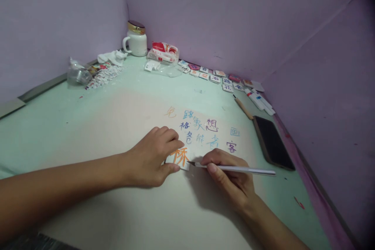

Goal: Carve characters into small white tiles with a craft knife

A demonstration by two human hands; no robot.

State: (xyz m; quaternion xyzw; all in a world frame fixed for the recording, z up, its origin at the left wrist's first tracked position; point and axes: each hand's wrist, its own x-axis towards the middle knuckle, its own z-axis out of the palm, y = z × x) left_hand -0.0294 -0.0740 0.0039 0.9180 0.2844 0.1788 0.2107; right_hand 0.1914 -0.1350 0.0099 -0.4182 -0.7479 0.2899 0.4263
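A small white tile (181,158) with an orange character lies on the pale sheet (140,211) at the middle. My left hand (156,156) grips its left side, thumb at the lower edge and fingers at the upper edge. In my right hand (230,175) is a silver craft knife (246,170), held like a pen. Its dark pointed blade reaches the tile's right edge; whether it touches cannot be made out. Several blue, purple and orange characters (211,125) are written on the sheet beyond the hands.
A black phone (272,140) lies at the right, below a wooden-handled tool (243,106). Lettered tiles (215,79) line the back wall. Further left stand a red-white packet (164,52), a lidded white mug (137,41), paper scraps (104,77) and a clear plastic bag (78,75).
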